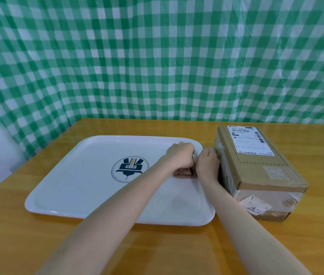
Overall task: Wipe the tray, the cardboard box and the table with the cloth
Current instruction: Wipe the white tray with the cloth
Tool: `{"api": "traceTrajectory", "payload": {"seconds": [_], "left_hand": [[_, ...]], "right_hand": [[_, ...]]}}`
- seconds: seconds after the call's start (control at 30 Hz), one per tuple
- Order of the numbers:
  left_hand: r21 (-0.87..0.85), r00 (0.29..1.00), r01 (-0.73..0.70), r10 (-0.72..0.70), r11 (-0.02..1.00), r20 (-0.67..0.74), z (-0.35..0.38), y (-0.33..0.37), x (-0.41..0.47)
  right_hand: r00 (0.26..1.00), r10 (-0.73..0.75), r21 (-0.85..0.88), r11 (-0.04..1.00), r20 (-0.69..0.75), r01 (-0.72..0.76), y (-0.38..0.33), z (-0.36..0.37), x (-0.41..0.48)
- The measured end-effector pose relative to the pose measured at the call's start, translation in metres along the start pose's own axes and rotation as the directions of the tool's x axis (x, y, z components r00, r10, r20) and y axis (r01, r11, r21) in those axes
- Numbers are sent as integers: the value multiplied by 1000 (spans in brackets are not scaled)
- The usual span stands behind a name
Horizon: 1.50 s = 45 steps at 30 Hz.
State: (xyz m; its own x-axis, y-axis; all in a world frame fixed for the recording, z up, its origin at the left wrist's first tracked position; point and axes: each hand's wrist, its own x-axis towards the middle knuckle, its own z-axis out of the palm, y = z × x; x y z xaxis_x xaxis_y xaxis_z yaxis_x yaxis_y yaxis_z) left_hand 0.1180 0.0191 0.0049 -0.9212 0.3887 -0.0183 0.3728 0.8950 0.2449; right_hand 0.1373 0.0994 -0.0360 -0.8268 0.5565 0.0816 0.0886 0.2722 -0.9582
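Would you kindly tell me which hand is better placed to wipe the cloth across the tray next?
Probably the left: the left hand sits curled over the cloth on the tray, with bare tray stretching to its left. The right hand is at the tray's right rim, beside the cardboard box.

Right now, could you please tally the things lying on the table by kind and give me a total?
tray: 1
cardboard box: 1
cloth: 1, mostly hidden
Total: 3

The cardboard box (256, 167) blocks passage right of the tray (68, 185); left is open.
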Motion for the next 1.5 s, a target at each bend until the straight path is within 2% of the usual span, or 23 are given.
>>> {"api": "traceTrajectory", "payload": {"seconds": [0.1, 0.17, 0.3, 0.73, 0.9, 1.13, 1.3, 1.5], "left_hand": [[-13, 998, -63, 63, 998, -17, 2, -17, 2], [-4, 994, -98, 98, 995, 46, 7, -24, 0], [-108, 989, -132, 137, 985, 47, 13, -27, -4], [-37, 967, -238, 233, 971, -102, 32, -23, -35], [26, 967, -249, 250, 968, -49, 24, -20, -43], [57, 927, -372, 374, 927, -36, 22, -19, -60], [66, 902, -423, 427, 904, -62, 19, -22, -61], [94, 932, -350, 356, 932, -60, 17, -42, -70]], "right_hand": [[1000, -1, -2, 1000, 9, 1, 1, 0, 0], [1000, -4, 3, 1000, 11, 4, 2, 0, 1], [1000, -16, -10, 1000, 9, 16, 3, 0, 1], [999, -30, -47, 998, 26, 31, 5, 2, 4], [999, -17, -27, 999, 29, 18, 5, 2, 4], [999, -16, -33, 999, 30, 17, 11, 3, 8], [985, -106, -168, 977, 133, 128, 5, -4, -1], [977, -107, -335, 928, 183, 164, 5, -1, -2]]}}
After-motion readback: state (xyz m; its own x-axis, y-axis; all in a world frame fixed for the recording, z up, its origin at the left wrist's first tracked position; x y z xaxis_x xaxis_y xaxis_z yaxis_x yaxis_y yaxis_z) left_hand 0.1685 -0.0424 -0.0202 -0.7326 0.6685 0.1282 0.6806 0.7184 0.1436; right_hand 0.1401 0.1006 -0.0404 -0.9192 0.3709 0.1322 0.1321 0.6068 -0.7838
